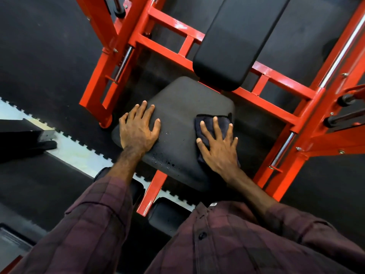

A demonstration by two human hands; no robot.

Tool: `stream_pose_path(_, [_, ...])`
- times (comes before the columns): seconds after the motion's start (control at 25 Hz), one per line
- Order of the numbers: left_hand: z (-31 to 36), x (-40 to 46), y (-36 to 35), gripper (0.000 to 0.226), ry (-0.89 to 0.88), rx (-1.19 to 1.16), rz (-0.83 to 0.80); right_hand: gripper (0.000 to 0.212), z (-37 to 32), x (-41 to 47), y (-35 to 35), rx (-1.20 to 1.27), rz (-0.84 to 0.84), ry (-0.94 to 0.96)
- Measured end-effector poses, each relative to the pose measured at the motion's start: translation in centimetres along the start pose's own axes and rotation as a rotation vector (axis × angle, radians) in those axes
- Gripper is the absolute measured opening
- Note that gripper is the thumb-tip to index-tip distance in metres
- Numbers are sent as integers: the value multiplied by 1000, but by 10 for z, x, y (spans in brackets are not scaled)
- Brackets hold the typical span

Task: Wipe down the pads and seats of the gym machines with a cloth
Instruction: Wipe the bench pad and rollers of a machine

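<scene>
Head view: right hand (219,151) presses cloth (212,125) at seat (177,119) edge.

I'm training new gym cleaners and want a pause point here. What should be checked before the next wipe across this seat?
1. Cloth under the wiping hand: ok, the right hand presses flat on it with straight fingers.
2. Seat steadied: ok, the left hand rests flat on its left side.
3. Droplets cleared: not ok, drops show near the seat's front edge.
4. Wipe path free: ok, nothing but the hands and cloth lies on the seat.
5. Back pad wiped: cannot tell.
6. Cloth clean enough: cannot tell, it is dark and mostly covered.
</scene>
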State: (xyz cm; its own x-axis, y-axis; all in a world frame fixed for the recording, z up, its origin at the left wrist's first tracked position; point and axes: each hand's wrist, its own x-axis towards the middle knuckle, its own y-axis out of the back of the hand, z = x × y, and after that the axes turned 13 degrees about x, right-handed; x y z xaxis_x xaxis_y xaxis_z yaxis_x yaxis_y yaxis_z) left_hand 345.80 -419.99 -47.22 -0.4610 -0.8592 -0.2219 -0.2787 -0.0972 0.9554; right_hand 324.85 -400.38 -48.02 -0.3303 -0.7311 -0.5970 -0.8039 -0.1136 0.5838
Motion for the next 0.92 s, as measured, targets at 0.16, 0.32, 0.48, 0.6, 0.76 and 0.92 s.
stream_pose_path(0.16, [1, 0, 3, 61, -8, 29, -18, 66, 50, -31, 2, -101, -63, 332])
stream_pose_path(0.32, [0, 1, 2, 61, -15, 41, -32, 69, 34, 15, 5, 34, 38, -11])
stream_pose_path(0.48, [0, 0, 1, 61, -11, 22, -24, 67, 22, -8, 5, -86, -39, 195])
stream_pose_path(0.6, [1, 2, 2, 61, -14, 2, -12, 65, 53, -11, 23, -23, -60, 92])
stream_pose_path(0.76, [-1, 2, -1, 60, -15, 18, 1, 66, 1, 44, 6, 32, 48, -159])
stream_pose_path(0.92, [0, 0, 3, 61, -21, 21, -16, 68, 31, 10, 17, -83, -104, 176])
